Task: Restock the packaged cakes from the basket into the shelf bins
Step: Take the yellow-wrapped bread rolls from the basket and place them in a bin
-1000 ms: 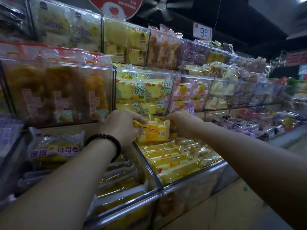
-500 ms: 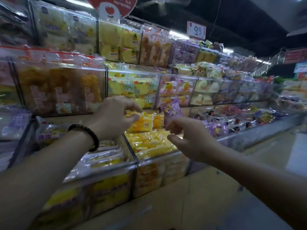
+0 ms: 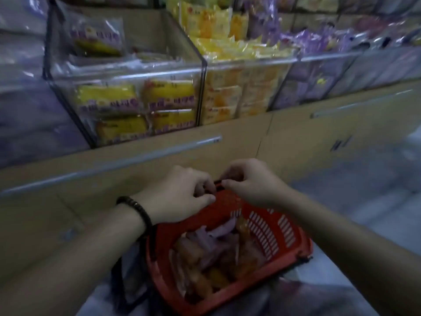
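Note:
A red plastic basket (image 3: 289, 226) sits low in front of me, holding several packaged cakes (image 3: 205, 254) in orange and purple wrappers. My left hand (image 3: 180, 197), with a dark bead bracelet on the wrist, and my right hand (image 3: 252, 183) meet over the basket's far rim. Both have their fingers curled around a dark basket handle (image 3: 218, 182) that shows between them. Above stands the clear shelf bin of small yellow cakes (image 3: 246, 51). The view is blurred.
A clear bin of larger yellow toast packs (image 3: 136, 99) stands left of the yellow cake bin, and purple packs (image 3: 319, 39) fill the bin to its right. A wooden shelf base (image 3: 114, 160) runs below the bins. Pale floor (image 3: 376, 179) lies to the right.
My view has dropped from the shelf to the basket. My left hand let go of the yellow cake at the bin, and both hands came down to the basket's far rim.

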{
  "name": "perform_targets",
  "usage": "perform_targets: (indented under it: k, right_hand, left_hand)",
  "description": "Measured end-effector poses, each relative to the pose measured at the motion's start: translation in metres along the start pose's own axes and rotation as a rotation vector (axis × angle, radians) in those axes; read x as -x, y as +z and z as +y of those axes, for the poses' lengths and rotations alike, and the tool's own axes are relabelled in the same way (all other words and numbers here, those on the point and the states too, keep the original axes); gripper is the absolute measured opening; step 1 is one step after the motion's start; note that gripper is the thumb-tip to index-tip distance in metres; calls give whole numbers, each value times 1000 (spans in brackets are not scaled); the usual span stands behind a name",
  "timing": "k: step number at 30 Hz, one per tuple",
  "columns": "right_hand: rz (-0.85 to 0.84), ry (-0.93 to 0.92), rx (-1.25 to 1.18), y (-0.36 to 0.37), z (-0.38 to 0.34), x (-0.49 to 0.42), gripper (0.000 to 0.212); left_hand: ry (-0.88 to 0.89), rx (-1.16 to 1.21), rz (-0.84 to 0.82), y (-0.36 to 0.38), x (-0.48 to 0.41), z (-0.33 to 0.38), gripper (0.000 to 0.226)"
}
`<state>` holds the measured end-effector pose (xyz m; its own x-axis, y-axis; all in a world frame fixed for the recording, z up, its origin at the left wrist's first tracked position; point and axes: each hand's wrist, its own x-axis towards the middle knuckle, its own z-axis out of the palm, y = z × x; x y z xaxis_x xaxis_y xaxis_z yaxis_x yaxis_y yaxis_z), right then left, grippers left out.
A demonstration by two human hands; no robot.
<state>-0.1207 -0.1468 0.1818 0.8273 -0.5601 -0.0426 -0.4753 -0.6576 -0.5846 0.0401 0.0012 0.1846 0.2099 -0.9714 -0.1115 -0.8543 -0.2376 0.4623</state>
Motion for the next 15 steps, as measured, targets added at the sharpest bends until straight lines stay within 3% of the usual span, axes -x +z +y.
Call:
perform_targets:
  k: [5,11,13,15]
  right_hand:
    - [-204,236,27,77,40,1,17]
    - [-432,369,92,158,58,-9,25]
    - [-524,404,70,181,54,-10,41]
    - [-641,329,183,201,50,-13,69]
  left_hand:
    - [-180,-20,-185,51,1,-45,22]
    - [-282,-336,-482,61,-11,-61,52]
    - [-269,-319,-524,59,-16,-58,55]
    - [-255,-295,-534,56,-18,-54,54]
